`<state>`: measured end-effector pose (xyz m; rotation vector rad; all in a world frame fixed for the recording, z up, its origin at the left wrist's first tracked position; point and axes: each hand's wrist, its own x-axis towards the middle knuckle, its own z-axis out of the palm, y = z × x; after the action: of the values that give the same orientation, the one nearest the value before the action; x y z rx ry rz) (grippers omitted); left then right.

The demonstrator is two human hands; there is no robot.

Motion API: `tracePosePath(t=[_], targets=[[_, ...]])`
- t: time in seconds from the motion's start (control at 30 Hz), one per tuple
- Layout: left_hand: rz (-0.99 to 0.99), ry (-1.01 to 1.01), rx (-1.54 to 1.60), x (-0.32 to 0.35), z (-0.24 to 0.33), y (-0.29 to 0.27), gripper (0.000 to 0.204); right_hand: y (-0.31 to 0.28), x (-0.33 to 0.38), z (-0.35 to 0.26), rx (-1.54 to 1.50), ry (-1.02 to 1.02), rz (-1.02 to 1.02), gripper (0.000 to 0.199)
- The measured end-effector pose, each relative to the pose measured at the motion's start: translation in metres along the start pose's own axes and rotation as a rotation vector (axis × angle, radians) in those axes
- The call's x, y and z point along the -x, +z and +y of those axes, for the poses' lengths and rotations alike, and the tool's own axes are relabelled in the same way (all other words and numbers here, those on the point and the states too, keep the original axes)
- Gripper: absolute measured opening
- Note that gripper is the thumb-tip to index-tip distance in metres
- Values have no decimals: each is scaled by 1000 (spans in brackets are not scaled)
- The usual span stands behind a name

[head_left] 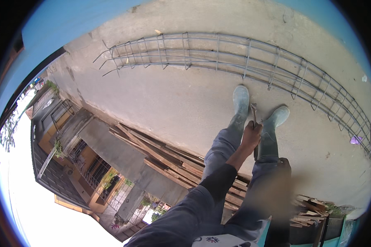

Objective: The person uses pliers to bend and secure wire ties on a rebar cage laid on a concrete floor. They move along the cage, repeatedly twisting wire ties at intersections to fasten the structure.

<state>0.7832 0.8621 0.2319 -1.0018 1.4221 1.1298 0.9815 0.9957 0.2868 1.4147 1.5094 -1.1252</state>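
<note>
A slim, dark metal hand tool (254, 110) is in the person's left hand (251, 133), whose fingers are closed around its shaft. Its head points away from the body, above the grey concrete floor (165, 99) and between two pale grey-green rubber boots (240, 99). Just beyond the boots lies a long, grey steel-bar cage (231, 54), apart from the tool. The right hand cannot be made out, so its state cannot be told.
</note>
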Motion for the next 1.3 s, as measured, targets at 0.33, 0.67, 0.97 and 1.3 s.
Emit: tracePosePath(t=[0.33,0.67,0.97,1.3], targets=[[-16,-30,73,-20,25,16,12,-19,-189,-59,104,-115,185,26],[-37,-54,67,-17,33,38,17,-78,-317,-136,514,-447,554,71],[-46,-77,103,-19,34,34,18,-84,-365,-129,857,-456,421,44],[-39,-107,72,-19,37,37,20,-89,-366,-120,790,-329,159,43]])
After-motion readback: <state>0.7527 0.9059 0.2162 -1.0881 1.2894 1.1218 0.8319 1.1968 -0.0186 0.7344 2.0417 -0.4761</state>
